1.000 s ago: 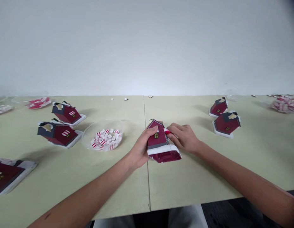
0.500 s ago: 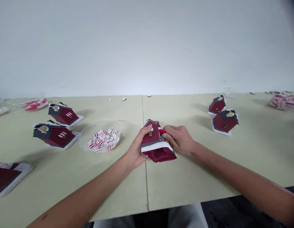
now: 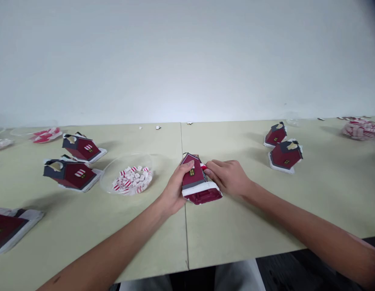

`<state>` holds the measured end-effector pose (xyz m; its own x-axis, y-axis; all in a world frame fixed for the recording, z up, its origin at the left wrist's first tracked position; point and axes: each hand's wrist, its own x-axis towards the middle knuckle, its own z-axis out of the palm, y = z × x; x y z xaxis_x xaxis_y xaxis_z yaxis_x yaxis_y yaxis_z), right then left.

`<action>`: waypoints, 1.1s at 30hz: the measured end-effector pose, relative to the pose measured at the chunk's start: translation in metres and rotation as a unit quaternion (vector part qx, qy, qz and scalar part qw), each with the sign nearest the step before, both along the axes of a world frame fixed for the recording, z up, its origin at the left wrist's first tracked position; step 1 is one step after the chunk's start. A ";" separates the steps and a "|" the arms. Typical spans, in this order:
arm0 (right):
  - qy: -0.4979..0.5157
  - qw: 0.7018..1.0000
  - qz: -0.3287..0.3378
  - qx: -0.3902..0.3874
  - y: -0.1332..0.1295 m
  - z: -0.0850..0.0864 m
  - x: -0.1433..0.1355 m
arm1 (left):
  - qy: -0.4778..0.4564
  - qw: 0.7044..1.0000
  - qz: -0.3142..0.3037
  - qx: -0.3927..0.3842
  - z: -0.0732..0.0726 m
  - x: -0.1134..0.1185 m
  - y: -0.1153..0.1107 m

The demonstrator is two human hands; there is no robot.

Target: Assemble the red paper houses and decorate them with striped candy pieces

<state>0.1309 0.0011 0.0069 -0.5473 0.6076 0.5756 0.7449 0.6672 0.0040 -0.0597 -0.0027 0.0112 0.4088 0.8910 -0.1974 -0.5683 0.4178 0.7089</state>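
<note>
In the middle of the head view a small dark-red toy house (image 3: 193, 178) is tilted, its hollow base turned towards me. My left hand (image 3: 176, 184) is closed around its left side, the thumb lying on the wall above a yellow window. My right hand (image 3: 228, 174) pinches a small red and white awning piece (image 3: 203, 166) against the house's right side. Fingers cover part of that piece. Left of my hands stands a clear bowl (image 3: 106, 178) holding several red-and-white striped pieces (image 3: 132, 178).
Several similar houses (image 3: 80, 173) stand on the left of the table (image 3: 235, 226), and a pair (image 3: 285, 155) on the right. Red pieces (image 3: 45, 135) lie in a clear dish at far left. A striped heap (image 3: 361, 128) sits at far right. A wall (image 3: 187, 60) closes the back.
The house has turned slightly in my hands, so less of its underside and right side shows. My right hand stays pressed at its right side with the awning piece.
</note>
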 end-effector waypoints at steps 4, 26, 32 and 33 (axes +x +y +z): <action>0.004 1.000 0.001 -0.012 0.001 0.004 0.003 | -0.011 1.000 -0.004 0.009 0.002 0.002 -0.001; 0.039 0.997 0.048 0.034 0.005 -0.003 0.005 | -0.032 0.996 -0.060 -0.056 0.004 0.002 -0.002; 0.042 0.996 0.051 0.052 0.004 -0.004 0.004 | -0.054 0.993 -0.087 -0.057 0.001 0.001 -0.002; 0.045 0.996 0.053 0.054 0.004 -0.004 0.004 | -0.056 0.993 -0.089 -0.056 0.001 0.001 -0.002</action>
<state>0.1346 0.0050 0.0029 -0.5491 0.4804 0.6839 0.6704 0.7418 0.0172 -0.0586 -0.0044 0.0118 0.5832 0.7772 -0.2364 -0.5506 0.5922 0.5883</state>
